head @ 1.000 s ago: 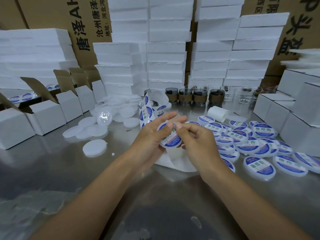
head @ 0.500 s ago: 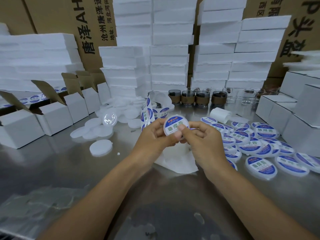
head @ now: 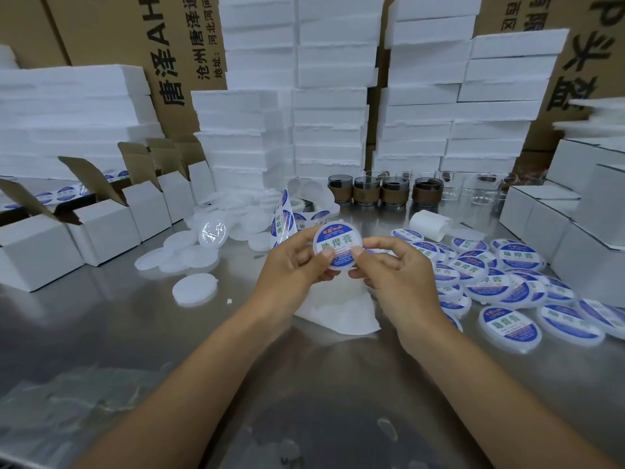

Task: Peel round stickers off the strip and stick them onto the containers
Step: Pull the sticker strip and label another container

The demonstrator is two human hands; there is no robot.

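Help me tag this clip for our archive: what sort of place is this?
Probably a small packing workshop: stacked white foam slabs, printed cardboard cartons, and dozens of labelled containers on a steel table.

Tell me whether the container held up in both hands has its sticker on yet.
On. The sticker covers the face of the container; left hand and right hand grip it, thumbs on its lower edge.

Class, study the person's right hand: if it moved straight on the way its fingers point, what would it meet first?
The right hand points leftward, so first comes the labelled container it pinches; just beyond, probably the left hand gripping the other edge, though depth is unclear.
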